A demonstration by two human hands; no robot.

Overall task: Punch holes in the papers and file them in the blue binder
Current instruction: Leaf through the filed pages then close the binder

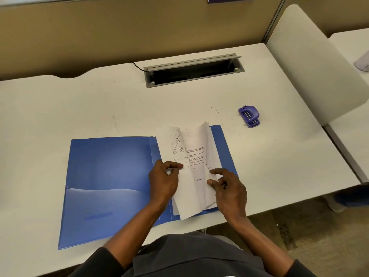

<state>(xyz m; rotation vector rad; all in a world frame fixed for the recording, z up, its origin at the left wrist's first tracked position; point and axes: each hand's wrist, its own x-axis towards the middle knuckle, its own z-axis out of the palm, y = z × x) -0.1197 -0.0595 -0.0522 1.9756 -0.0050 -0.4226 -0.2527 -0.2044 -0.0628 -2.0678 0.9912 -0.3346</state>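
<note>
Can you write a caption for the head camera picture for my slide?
Both hands, left and right, hold curled white printed papers over an open blue plastic binder; a small purple hole punch sits aside.

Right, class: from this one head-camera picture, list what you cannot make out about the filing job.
- Holes in the white paper sheets: head view, binding edge covered by the left hand and curled pages.
- Fastener of the open blue plastic binder: under the sheets.
- Printed text: too small, blurred.
- Right hand grip: fingertips touch the sheets, underside hidden.
- Small purple hole punch: contents unseen.
</note>
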